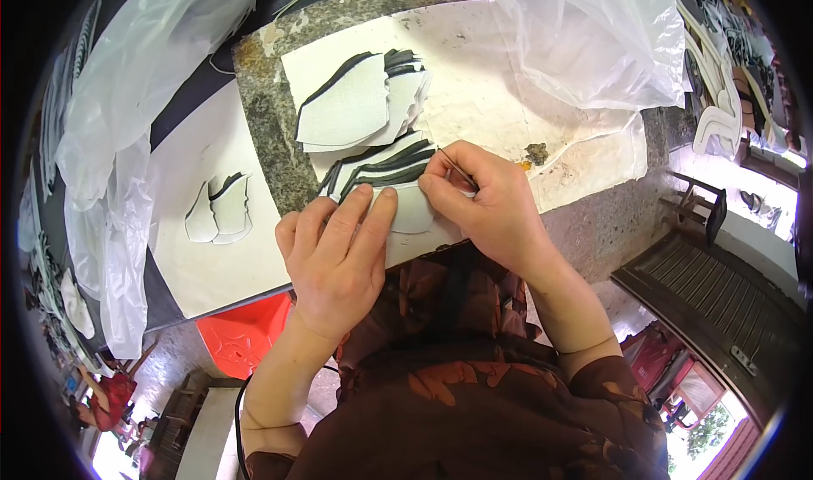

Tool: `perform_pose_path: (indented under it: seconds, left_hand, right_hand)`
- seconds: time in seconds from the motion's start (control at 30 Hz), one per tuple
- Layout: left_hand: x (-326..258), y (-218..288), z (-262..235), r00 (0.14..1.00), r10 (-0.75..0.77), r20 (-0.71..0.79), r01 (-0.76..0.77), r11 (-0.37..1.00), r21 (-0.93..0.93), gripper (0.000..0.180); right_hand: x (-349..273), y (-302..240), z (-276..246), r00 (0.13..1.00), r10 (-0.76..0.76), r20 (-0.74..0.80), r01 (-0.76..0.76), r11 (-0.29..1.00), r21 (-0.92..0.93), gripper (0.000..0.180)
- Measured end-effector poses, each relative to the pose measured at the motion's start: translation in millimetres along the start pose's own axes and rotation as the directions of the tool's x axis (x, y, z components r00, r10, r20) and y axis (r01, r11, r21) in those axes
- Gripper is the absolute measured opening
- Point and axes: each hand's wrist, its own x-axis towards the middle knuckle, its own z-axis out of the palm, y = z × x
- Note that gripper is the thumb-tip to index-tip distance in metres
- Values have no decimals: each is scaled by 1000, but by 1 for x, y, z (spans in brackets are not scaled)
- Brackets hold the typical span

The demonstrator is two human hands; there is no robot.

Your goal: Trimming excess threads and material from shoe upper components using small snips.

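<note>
My left hand (332, 255) lies with its fingers spread on a fanned row of white pieces with black edges (394, 165), which look like cut fabric or leather. The fingertips press on the pieces near the table's front edge. At the row's right end my right hand (491, 194) pinches a thin, dark, stick-like tool (456, 166). Its tip points up and left, close to the black edges; whether it touches them I cannot tell. A light grey rounded piece (412, 210) shows between my hands. Just behind lies a stack of similar white pieces (343, 114).
White sheets cover the worktop (267, 99). Two small white pieces (224, 211) lie on the left sheet. Clear plastic bags (593, 35) drape over the back right and left. Below the left edge stands a red plastic container (241, 332). A dark slatted bench (711, 310) is at right.
</note>
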Motion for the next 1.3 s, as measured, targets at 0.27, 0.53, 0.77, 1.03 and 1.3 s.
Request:
perform_pose_path:
  seconds: [0.27, 0.53, 0.77, 1.03, 1.3]
  left_hand:
    - [2, 7, -2, 999, -1, 41, -1, 999, 47, 48]
    - [2, 10, 1, 998, -13, 66, 9, 998, 60, 52]
    - [2, 13, 1, 995, -24, 101, 14, 995, 96, 57]
    - [7, 18, -1, 984, -28, 173, 7, 993, 119, 64]
    - [7, 19, 0, 985, -33, 170, 12, 993, 120, 64]
  right_hand:
    - [4, -1, -15, 998, -44, 48, 49, 993, -109, 15]
    - [13, 5, -26, 962, -268, 46, 271, 931, -243, 17]
    - [17, 6, -31, 967, -253, 30, 253, 938, -237, 17]
    - [18, 6, -37, 983, -175, 58, 185, 949, -254, 21]
    - [19, 6, -29, 988, -134, 72, 150, 938, -313, 25]
